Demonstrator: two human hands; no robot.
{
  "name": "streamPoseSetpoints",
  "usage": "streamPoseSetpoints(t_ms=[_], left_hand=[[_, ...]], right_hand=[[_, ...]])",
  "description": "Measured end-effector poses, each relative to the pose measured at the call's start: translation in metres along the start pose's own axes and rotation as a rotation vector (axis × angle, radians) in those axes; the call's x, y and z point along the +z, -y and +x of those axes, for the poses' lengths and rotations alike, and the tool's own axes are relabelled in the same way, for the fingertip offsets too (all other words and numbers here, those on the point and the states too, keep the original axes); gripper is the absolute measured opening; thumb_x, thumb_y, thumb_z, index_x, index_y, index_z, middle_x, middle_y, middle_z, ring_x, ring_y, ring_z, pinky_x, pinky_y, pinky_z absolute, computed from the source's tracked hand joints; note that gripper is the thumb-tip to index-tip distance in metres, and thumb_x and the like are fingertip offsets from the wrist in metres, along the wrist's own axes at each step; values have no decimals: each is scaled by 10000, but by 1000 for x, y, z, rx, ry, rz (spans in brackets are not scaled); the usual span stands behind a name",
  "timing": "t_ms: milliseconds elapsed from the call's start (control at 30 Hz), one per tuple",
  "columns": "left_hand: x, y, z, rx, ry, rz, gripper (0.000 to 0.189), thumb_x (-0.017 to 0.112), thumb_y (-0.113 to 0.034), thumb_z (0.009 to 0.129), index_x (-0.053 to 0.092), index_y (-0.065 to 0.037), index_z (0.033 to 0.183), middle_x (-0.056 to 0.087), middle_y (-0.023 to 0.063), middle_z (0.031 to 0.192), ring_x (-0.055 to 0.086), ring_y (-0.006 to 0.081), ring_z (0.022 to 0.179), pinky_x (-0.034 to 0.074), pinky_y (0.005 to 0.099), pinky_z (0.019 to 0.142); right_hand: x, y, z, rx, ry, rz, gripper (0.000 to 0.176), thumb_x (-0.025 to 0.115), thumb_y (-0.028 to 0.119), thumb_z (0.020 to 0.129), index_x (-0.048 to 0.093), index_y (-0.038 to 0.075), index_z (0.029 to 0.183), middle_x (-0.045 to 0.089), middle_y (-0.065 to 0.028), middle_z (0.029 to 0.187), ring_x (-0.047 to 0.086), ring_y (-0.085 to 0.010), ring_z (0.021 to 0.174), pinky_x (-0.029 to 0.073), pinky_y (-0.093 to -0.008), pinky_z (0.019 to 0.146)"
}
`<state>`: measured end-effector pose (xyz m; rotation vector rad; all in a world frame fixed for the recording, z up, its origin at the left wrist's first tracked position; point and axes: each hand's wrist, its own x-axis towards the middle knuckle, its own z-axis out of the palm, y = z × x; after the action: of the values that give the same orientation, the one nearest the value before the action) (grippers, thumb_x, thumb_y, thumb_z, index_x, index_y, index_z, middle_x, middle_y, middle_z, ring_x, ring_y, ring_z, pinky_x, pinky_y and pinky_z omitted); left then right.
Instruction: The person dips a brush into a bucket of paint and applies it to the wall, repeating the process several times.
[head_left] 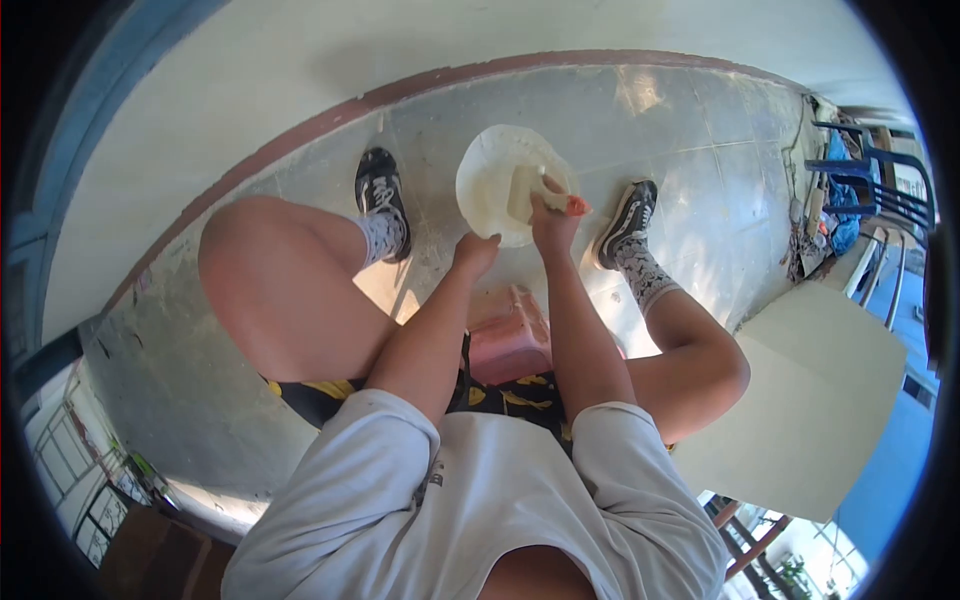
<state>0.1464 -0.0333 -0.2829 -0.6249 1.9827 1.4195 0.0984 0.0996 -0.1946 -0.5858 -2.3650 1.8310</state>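
Observation:
A large round white disc (483, 185), pale and partly see-through, lies low over the floor between my shoes. My left hand (478, 254) is closed on its near rim, with the thumb on top. Over the right part of the disc, my right hand (553, 228) grips a flat tool (522, 195) with a pale rectangular plate. The orange end of its handle sticks out to the right of my fingers. The plate overlaps the disc in this view.
Beneath me is a pink plastic stool (508, 342). My black shoes (383, 195) stand on the grey tiled floor (690, 125), left and right of the disc. A wall with a red-brown skirting runs ahead. Blue chairs (870, 175) and clutter stand at the right.

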Motion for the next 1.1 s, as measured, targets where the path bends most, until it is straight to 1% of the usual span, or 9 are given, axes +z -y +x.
streamPoseSetpoints(t_ms=[100, 200, 267, 433, 500, 600, 667, 800, 1100], left_hand=[[-14, -11, -4, -14, 31, 223, 465, 571, -429, 819, 619, 24, 911, 617, 91, 676, 561, 206, 500, 455, 344, 518], [-35, -68, -47, -352, 201, 303, 603, 516, -535, 795, 592, 16, 1030, 621, 141, 791, 589, 250, 592, 460, 382, 563], [-35, -89, -70, -486, 228, 363, 626, 500, -523, 787, 573, 15, 1099, 630, 181, 905, 619, 281, 696, 473, 407, 615], [-54, -154, -107, -81, 535, 1062, 578, 516, -453, 774, 587, 27, 1088, 642, 198, 971, 635, 308, 775, 479, 410, 686], [-66, -195, -134, 117, 572, 1251, 546, 520, -428, 771, 601, 24, 1065, 645, 201, 977, 637, 311, 791, 479, 405, 707], [-78, -247, -160, 179, 753, 1453, 437, 530, -368, 768, 641, 4, 968, 652, 196, 923, 632, 319, 796, 478, 396, 727], [-81, -266, -165, 204, 974, 1366, 366, 525, -334, 777, 657, -25, 923, 656, 193, 887, 630, 338, 816, 476, 408, 741], [-62, -296, -144, 208, 1010, 1607, 360, 529, -324, 778, 652, -28, 941, 651, 193, 890, 621, 343, 848, 477, 408, 761], [-12, -308, -68, 409, 872, 1644, 337, 562, -278, 771, 613, 2, 953, 620, 160, 973, 582, 299, 960, 447, 409, 846]], right_hand=[[-7, -7, -3, 72, -35, 16, 381, 631, 100, 781, 591, 8, 1148, 654, -90, 850, 617, -113, 726, 481, -244, 678], [-11, 5, -9, 32, -127, 176, 377, 636, 113, 775, 601, 19, 1139, 662, -94, 852, 623, -121, 748, 486, -258, 692], [-14, -7, -6, -102, -89, -102, 362, 639, 95, 768, 612, 18, 1121, 665, -100, 857, 625, -130, 760, 492, -279, 702], [-29, -4, -6, -22, -162, 152, 347, 638, 100, 773, 612, 0, 1105, 657, -109, 895, 649, -195, 787, 511, -306, 700], [-41, 1, -2, 402, -75, 631, 381, 609, 82, 798, 567, 21, 1172, 626, -98, 973, 636, -172, 806, 527, -298, 692], [-63, 2, 6, 524, -58, 943, 423, 592, 66, 805, 521, 30, 1221, 594, -106, 1092, 629, -228, 907, 523, -379, 792], [-71, -3, 25, 463, -87, 1109, 427, 580, 72, 816, 506, 27, 1234, 581, -109, 1124, 609, -239, 961, 507, -401, 822], [-92, 31, 95, 217, -230, 1326, 412, 545, 102, 851, 489, 38, 1254, 563, -122, 1162, 556, -242, 1076, 483, -447, 861], [-127, 18, 317, 216, -634, 1225, 386, 588, 60, 820, 518, 50, 1200, 569, -124, 1070, 623, -304, 872, 542, -421, 690]])
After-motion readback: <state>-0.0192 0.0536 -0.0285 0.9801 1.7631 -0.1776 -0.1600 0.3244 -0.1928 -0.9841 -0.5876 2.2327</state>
